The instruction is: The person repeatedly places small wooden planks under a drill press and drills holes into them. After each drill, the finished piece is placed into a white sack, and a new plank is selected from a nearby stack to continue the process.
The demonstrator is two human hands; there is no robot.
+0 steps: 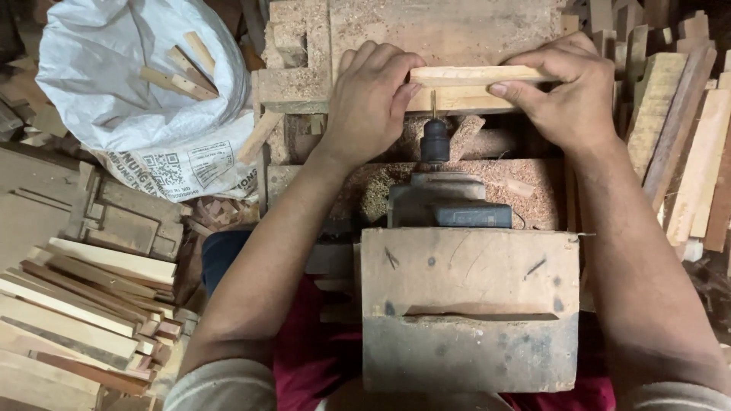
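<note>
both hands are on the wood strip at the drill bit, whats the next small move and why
Probably ease the wood strip straight toward the drill bit. The left hand and right hand pinch it at either end, level on the sawdust-covered bed, and the bit's tip sits right at the strip's near edge, roughly centred between the hands. How deep it has entered, I cannot tell.

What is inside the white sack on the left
A few short pale wood sticks poke up at the opening of the white sack. The folded cloth covers the rest, so whatever lies deeper inside cannot be seen.
</note>
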